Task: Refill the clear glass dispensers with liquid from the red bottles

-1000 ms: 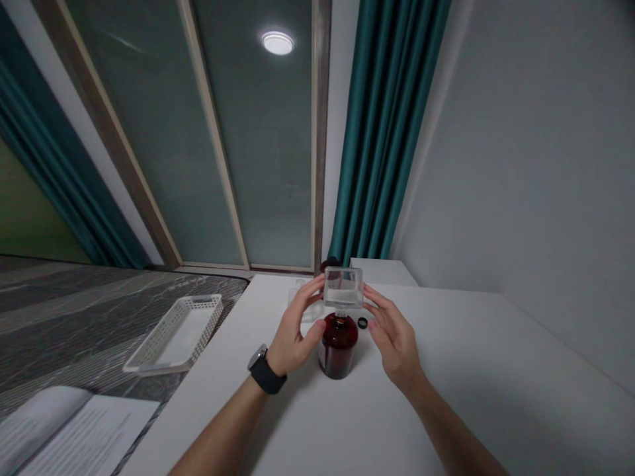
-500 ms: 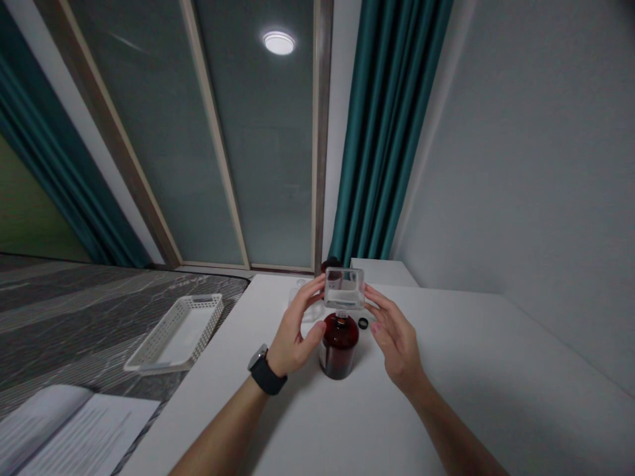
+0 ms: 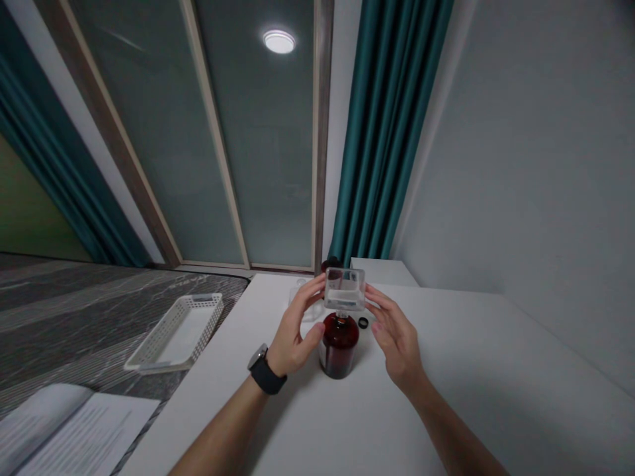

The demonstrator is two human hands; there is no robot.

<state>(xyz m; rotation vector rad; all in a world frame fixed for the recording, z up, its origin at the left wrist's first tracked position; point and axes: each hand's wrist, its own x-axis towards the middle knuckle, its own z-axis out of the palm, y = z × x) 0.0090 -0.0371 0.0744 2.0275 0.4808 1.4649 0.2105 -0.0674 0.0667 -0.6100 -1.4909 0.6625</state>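
A dark red bottle (image 3: 339, 346) stands upright on the white table (image 3: 446, 396). On its mouth sits a clear square funnel-like container (image 3: 344, 289). My left hand (image 3: 295, 330), with a black watch on the wrist, curls round the container's left side, thumb near the bottle's shoulder. My right hand (image 3: 394, 336) has its fingers stretched out, fingertips at the container's right edge. A small black cap (image 3: 363, 322) lies on the table just right of the bottle.
A white perforated basket (image 3: 176, 334) sits on the dark marbled surface to the left. Open white papers (image 3: 64, 430) lie at the lower left. Clear glassware (image 3: 302, 301) and another dark bottle (image 3: 331, 264) stand behind. A wall runs along the table's right side.
Almost nothing has moved. The container and both hands have shifted very slightly to the right over the bottle.
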